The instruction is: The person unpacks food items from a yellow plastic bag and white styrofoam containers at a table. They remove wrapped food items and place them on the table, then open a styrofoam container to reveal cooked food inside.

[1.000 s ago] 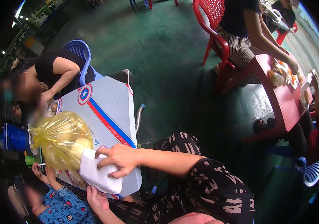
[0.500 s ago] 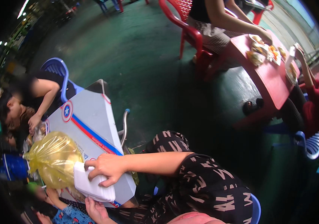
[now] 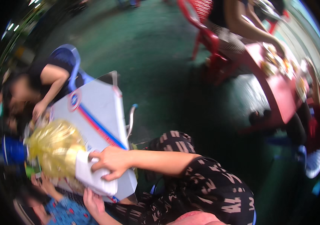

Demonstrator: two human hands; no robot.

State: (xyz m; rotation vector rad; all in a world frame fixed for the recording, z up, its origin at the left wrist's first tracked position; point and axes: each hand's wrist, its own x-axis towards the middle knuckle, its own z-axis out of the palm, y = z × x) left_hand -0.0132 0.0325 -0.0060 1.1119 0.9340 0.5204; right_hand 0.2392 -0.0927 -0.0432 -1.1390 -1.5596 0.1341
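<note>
A white foam takeaway box (image 3: 88, 172) lies at the near end of a small grey folding table (image 3: 103, 101). Across its top lies my right hand (image 3: 111, 163), fingers bent over the box. My left hand (image 3: 93, 201) grips the box's near edge, with its fingertips partly hidden. Right beside the box sits a full, tied yellow plastic bag (image 3: 57, 150); its contents cannot be made out. The picture is somewhat blurred.
Across the table a person in black (image 3: 51, 82) sits on a blue chair (image 3: 70, 56). A child-sized person in a blue patterned top (image 3: 68, 212) is at lower left, near a blue bucket (image 3: 14, 150). At right, others sit around a pink table (image 3: 276, 93) with food; a red chair (image 3: 205, 33) is beside it.
The whole view has shifted, moving most of the surroundings rightward in the picture. Both my hands stay on the foam box. The person across the table has turned their head.
</note>
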